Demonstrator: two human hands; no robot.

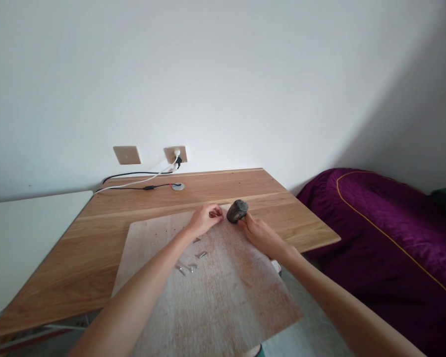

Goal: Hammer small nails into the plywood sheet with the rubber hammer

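A thin plywood sheet lies on a wooden desk and juts over its near edge. My left hand rests near the sheet's far edge, its fingers pinched on something small I cannot make out. My right hand is closed round a dark grey stone, which sits just right of the left fingertips. Several small metal nails lie loose on the sheet under my left forearm.
At the desk's back, black and white cables run to a wall socket, beside a round desk grommet. A white surface adjoins the desk on the left. A purple-covered bed stands on the right.
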